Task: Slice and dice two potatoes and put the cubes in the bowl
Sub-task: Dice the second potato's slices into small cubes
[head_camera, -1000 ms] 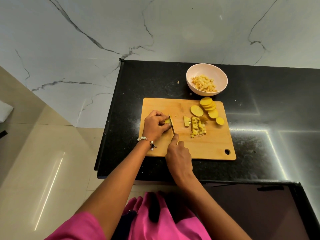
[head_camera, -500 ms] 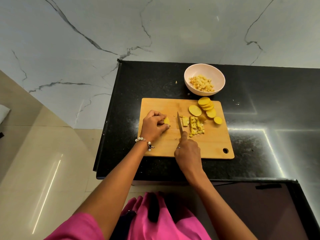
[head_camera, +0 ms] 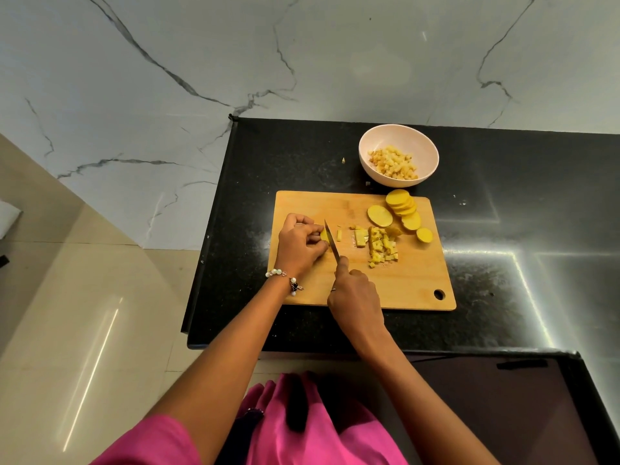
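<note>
Black counter (head_camera: 285,156) | left hand (head_camera: 300,245) pinches slice (head_camera: 324,236) | right hand (head_camera: 355,297) grips knife (head_camera: 331,241)

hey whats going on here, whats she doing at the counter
A person is dicing potato on a wooden cutting board on a black counter. The left hand holds a small potato piece down while the right hand grips a knife with the blade against it. Cut sticks and cubes lie mid-board, uncut slices wait at the far right corner, and the bowl beyond the board already holds cubes.
</note>
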The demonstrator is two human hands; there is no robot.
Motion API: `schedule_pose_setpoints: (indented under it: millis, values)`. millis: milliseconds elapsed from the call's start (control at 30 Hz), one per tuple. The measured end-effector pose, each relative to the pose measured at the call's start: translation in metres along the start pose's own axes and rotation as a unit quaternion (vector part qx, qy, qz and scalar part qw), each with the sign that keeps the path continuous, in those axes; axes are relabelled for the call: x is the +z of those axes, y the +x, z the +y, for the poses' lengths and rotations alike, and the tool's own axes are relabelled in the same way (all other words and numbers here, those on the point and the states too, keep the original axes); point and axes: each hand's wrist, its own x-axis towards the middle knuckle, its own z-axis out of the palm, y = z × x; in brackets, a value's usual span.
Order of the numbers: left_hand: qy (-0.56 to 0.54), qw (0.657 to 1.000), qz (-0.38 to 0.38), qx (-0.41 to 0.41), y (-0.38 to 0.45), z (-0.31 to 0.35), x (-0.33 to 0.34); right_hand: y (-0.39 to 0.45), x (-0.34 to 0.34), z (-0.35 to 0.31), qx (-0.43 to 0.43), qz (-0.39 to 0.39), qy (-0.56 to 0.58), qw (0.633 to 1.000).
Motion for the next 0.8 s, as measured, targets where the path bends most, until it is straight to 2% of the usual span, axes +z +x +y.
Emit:
schedule_pose_setpoints:
  millis: [367,567,800]
  values:
    - [0.0,1.0,0.009,-0.014,0.002,0.001,0.001,0.01,0.002,-0.007,-0.027,0.028,-0.026,0.999]
    - [0.006,1.0,0.01,-0.007,0.001,0.003,-0.001,-0.016,0.007,-0.008,0.002,0.009,-0.044,0.999]
    - [0.009,1.0,0.005,0.002,-0.001,0.003,-0.001,-0.004,0.006,-0.004,0.032,0.01,-0.039,0.999]
